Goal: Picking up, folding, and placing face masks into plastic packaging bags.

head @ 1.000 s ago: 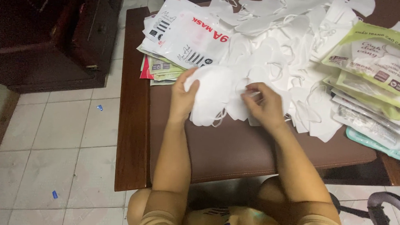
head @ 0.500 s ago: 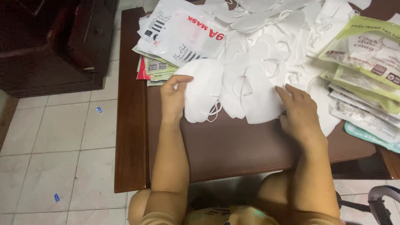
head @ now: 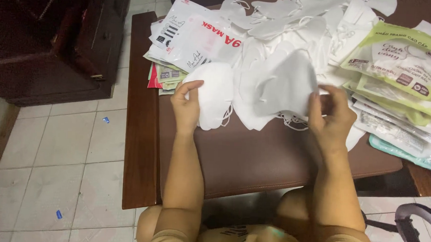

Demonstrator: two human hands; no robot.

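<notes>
My left hand (head: 187, 105) rests on a small stack of white face masks (head: 214, 94) lying on the brown table (head: 252, 161), fingers curled over its left edge. My right hand (head: 329, 116) grips a bunch of white masks (head: 285, 87) by their right side, lifted and fanned above the table. Behind them a loose heap of white masks (head: 297, 23) with ear loops spreads across the table's far part.
A pile of flat mask packets (head: 190, 37), white with red print, lies at the table's far left. Green and white packets (head: 406, 71) are stacked at the right. A dark wooden cabinet (head: 54, 41) stands on the tiled floor to the left. A chair armrest (head: 414, 226) shows bottom right.
My right hand moved right, took hold of a bunch of masks and raised it off the table. My left hand stayed on the small stack, shifting slightly left.
</notes>
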